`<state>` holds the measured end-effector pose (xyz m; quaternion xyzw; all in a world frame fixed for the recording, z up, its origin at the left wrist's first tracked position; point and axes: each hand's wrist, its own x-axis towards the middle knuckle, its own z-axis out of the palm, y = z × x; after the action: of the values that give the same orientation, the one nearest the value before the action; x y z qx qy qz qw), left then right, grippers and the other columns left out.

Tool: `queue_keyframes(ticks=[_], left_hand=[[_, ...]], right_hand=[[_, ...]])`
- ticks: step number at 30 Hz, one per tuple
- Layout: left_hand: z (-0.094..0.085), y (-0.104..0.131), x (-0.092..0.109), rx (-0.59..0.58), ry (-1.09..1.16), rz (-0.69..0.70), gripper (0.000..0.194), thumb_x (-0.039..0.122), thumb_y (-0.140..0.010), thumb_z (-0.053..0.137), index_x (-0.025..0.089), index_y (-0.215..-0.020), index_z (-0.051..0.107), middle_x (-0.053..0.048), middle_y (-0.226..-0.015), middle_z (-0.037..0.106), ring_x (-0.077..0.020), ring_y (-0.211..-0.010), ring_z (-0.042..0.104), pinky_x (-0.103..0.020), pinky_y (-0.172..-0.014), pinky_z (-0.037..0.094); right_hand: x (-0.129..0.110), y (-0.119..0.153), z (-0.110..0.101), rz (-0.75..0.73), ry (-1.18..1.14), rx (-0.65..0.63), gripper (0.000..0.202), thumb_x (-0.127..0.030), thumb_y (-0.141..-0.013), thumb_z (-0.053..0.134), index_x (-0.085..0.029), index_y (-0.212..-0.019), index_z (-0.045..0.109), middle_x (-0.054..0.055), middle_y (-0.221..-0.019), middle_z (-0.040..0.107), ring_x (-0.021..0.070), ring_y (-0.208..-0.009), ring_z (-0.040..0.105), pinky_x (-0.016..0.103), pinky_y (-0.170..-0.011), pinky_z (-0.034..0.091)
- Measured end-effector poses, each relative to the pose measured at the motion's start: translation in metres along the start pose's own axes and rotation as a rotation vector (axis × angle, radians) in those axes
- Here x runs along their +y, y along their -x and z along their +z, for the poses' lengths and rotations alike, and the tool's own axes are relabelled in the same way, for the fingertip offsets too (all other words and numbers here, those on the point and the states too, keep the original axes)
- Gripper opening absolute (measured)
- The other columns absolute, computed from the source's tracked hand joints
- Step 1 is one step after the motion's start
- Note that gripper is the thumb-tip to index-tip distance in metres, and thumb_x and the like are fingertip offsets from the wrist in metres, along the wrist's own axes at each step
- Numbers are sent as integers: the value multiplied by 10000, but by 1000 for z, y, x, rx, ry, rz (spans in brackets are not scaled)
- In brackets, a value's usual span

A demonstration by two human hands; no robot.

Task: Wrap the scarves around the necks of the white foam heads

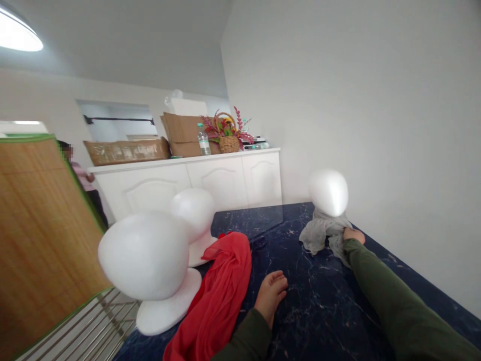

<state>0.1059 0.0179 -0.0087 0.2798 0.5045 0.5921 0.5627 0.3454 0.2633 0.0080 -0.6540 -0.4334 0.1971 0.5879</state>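
At the right back, a white foam mannequin head point(329, 192) stands with a sheer grey scarf point(319, 231) around its neck. My right hand point(354, 235) is closed on the scarf's right side, close under the head; its fingertips are partly hidden by the cloth. My left hand point(271, 295) hovers over or rests on the table, with loosely bent fingers and nothing in it. Just left of it lies a long red scarf point(220, 291), bunched up beside two more white mannequin heads, a nearer one point(145, 255) and a farther one point(193, 213).
The dark blue marbled table point(300, 296) meets the white wall on the right. A metal rack point(86, 326) and a bamboo-like panel point(45, 225) stand left. Behind, a white cabinet point(214, 178) bears cardboard boxes point(128, 151), a bottle point(203, 140) and a flower basket point(229, 144). A person point(88, 183) stands far left.
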Motion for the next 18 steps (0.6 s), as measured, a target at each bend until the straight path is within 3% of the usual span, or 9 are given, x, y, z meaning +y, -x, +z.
queue_keyframes(ticks=[4,10,12,16,18], left_hand=[[4,5,1,9,-59,43,357,245,-635,621,152,-971,540,-121,-1101,530,-192,-974,516,-273,-790,398],[8,3,-3,50,-239,157,288,232,-641,599,142,-911,553,-127,-980,585,-206,-865,561,-307,-723,430],[6,4,2,75,-291,221,261,205,-635,598,152,-888,562,-117,-973,581,-216,-883,546,-328,-770,413],[-11,15,30,222,-688,615,242,202,-672,552,190,-911,590,-99,-1006,567,-237,-1004,473,-346,-943,274],[-25,22,45,391,-944,759,323,241,-673,551,189,-991,571,-123,-1089,535,-282,-1079,418,-398,-979,199]], right_hand=[[13,-3,5,131,21,54,225,-168,-728,523,-113,-935,593,140,-964,567,266,-971,497,406,-889,366],[15,3,-7,147,-26,55,372,-244,-663,521,-37,-966,580,147,-923,590,269,-894,535,363,-834,415],[9,9,-10,118,-30,73,402,-244,-673,482,-24,-1003,552,155,-940,579,274,-907,526,375,-823,419],[-13,38,-14,-35,-10,125,446,-184,-640,455,-8,-1047,504,191,-1048,517,312,-1039,438,446,-916,319],[-24,67,-15,-193,-7,98,471,-165,-610,481,-65,-1070,492,148,-1121,486,271,-1102,389,400,-964,274]])
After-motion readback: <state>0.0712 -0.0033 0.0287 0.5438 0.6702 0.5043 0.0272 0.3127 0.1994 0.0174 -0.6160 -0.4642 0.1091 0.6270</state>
